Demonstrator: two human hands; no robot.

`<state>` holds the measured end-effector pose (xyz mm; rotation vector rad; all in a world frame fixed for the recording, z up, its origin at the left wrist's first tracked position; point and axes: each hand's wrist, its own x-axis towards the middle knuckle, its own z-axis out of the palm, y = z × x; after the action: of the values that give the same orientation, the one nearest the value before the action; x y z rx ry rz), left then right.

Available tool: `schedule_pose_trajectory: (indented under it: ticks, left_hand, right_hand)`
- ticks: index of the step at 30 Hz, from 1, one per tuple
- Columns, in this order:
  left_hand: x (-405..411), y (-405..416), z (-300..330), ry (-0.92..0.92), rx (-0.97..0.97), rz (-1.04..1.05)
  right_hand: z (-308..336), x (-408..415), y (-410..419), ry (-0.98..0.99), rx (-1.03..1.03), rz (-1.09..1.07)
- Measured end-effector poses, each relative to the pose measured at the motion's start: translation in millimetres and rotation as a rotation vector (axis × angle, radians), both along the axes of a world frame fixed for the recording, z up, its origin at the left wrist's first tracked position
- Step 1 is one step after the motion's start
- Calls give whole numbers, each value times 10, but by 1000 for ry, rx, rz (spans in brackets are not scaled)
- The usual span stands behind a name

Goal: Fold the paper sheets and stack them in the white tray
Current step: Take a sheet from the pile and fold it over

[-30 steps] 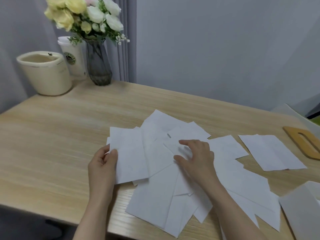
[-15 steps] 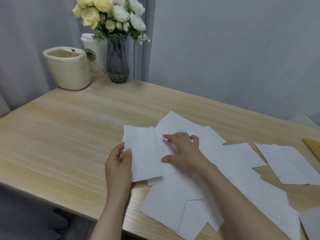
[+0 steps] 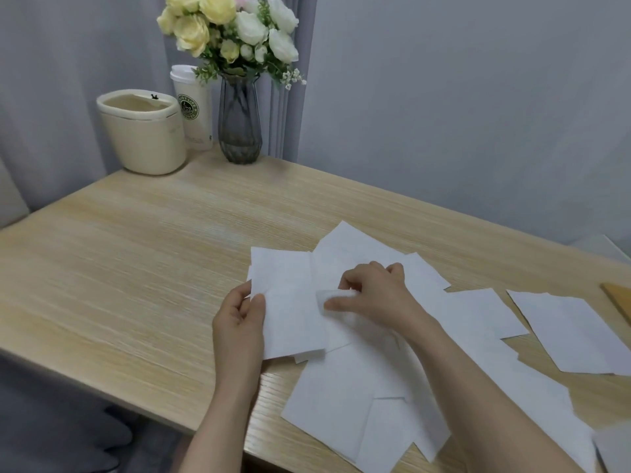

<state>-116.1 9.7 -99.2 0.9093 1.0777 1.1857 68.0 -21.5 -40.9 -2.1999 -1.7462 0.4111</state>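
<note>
On the worktop [image 3: 136, 268], the left hand [image 3: 239, 322] pinches a paper sheet [image 3: 290, 302] at its nine o'clock edge; the right hand [image 3: 372, 295], grip clamped, curls that sheet's three o'clock edge amid the scattered sheets [image 3: 341, 397].

At the desk's [image 3: 136, 254] far left corner are set a cream bin [image 3: 142, 131], a lidded paper cup [image 3: 194, 107] and a glass vase of flowers [image 3: 239, 121].

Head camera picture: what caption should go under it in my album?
Left hand pinches a paper sheet while the right hand curls another's edge on the wooden table.
</note>
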Motion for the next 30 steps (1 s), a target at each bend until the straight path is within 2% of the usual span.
schedule_pose_trajectory:
  ticks: [6,11,17,23,30]
  left_hand:
    - [-63,-23,61,-43,-49,34]
    - [-64,-63,100,-32,-36,39]
    - [192,-196,155,-35,-26,-42]
    - [540,-445,181,8,-13,-169]
    - [627,-536,142,-54,-135,-252]
  right_hand:
    - [125,25,-49,173,72,-173]
    - [227,17,-230,662,252,-384]
    - [180,-2,-565,992,471,-565]
    - [163,-11,-860,1031,606,-682]
    - [-110,-265,-907,986,449,-654]
